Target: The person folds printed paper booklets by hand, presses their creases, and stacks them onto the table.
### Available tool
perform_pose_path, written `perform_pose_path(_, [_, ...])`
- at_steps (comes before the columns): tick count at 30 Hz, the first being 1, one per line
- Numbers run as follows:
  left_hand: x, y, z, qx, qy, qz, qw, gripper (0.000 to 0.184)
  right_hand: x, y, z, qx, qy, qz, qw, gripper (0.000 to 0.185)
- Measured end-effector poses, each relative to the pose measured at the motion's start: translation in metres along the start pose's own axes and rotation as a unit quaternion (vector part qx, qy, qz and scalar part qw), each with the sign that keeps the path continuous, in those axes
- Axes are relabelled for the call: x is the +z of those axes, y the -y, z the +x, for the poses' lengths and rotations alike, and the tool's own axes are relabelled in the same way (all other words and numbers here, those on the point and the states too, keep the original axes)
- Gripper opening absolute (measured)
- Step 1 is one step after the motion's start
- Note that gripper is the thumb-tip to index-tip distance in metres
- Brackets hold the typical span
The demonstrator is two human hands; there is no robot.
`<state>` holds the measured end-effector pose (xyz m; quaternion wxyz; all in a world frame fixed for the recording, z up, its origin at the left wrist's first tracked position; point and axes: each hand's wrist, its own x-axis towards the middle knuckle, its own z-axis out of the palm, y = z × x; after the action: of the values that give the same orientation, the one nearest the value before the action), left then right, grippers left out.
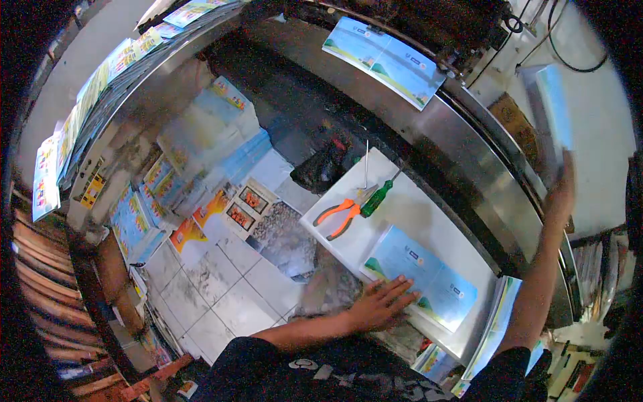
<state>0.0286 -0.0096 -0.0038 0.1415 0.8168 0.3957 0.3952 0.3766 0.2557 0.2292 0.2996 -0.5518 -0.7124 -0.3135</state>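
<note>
My left hand (pixel 385 303) lies with its fingers stretched out on the near edge of a stack of blue printed sheets (pixel 439 273). That stack rests on a white board (pixel 395 218). My right hand (pixel 561 191), reaching out to the far right, is blurred and closed at the lower end of a blue-and-white bundle of printed sheets (pixel 554 107). Orange-handled pliers (pixel 341 218) and a green-handled screwdriver (pixel 380 196) lie further up the board, beside a thin metal rod (pixel 366 164).
A printed sheet (pixel 385 60) lies on the machine's metal edge (pixel 469 141). More sheets (pixel 495 328) lean at the board's right end. Stacked prints (pixel 214 127) stand lower on the left, above a tiled floor (pixel 214 288). A long row of prints (pixel 100 94) lines the far left.
</note>
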Motion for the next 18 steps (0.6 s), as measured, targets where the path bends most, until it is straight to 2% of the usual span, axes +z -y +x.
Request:
perform_pose_path(1, [0.002, 0.001, -0.003, 0.001, 0.015, 0.004, 1.0, 0.068, 0.008, 0.019, -0.012, 0.098, 0.138, -0.064, 0.983, 0.041])
perform_pose_path(2, [0.002, 0.003, -0.003, 0.003, 0.028, 0.008, 1.0, 0.069, 0.024, 0.026, -0.034, -0.003, 0.138, -0.13, 0.982, 0.044])
perform_pose_path(3, [0.0, 0.003, -0.002, 0.003, 0.023, 0.01, 1.0, 0.069, 0.037, 0.024, -0.055, -0.03, 0.136, 0.029, 0.99, 0.053])
perform_pose_path(4, [-0.003, 0.003, -0.001, 0.004, 0.025, -0.013, 1.0, 0.071, 0.021, 0.055, -0.063, -0.095, 0.18, -0.069, 0.977, 0.06])
perform_pose_path(6, [-0.003, 0.005, -0.004, 0.004, 0.028, -0.038, 0.999, 0.073, 0.0, 0.083, -0.082, -0.098, 0.202, -0.076, 0.972, 0.059])
perform_pose_path(8, [0.0, 0.007, -0.01, 0.005, 0.045, -0.073, 0.996, 0.073, 0.0, 0.074, -0.129, -0.064, 0.249, -0.026, 0.966, 0.052])
perform_pose_path(10, [0.0, 0.006, -0.01, 0.013, 0.013, -0.063, 0.998, 0.072, -0.033, 0.116, -0.152, -0.014, 0.325, 0.069, 0.943, 0.047])
perform_pose_path(11, [0.001, 0.006, -0.009, 0.018, -0.022, -0.05, 0.998, 0.071, -0.055, 0.142, -0.169, 0.048, 0.399, 0.126, 0.907, 0.058])
perform_pose_path(12, [0.002, 0.005, -0.01, 0.018, -0.02, -0.053, 0.998, 0.071, -0.07, 0.158, -0.192, 0.006, 0.462, 0.136, 0.877, 0.07])
perform_pose_path(13, [0.002, 0.003, -0.01, 0.014, -0.054, -0.051, 0.997, 0.064, -0.097, 0.189, -0.188, 0.01, 0.557, 0.165, 0.814, 0.081])
perform_pose_path(14, [0.003, 0.003, -0.01, 0.01, -0.088, -0.048, 0.995, 0.058, -0.11, 0.206, -0.207, -0.086, 0.561, 0.113, 0.816, 0.085])
perform_pose_path(15, [-0.001, -0.001, -0.008, 0.009, -0.086, -0.049, 0.995, 0.058, -0.118, 0.212, -0.225, -0.132, 0.535, 0.104, 0.828, 0.081])
perform_pose_path(17, [-0.011, -0.012, -0.005, 0.04, -0.131, -0.048, 0.989, 0.067, -0.134, 0.216, -0.22, -0.1, 0.592, 0.113, 0.792, 0.079])
perform_pose_path(18, [-0.007, -0.018, -0.009, 0.061, -0.151, -0.044, 0.986, 0.06, -0.14, 0.214, -0.217, -0.098, 0.593, 0.115, 0.791, 0.079])
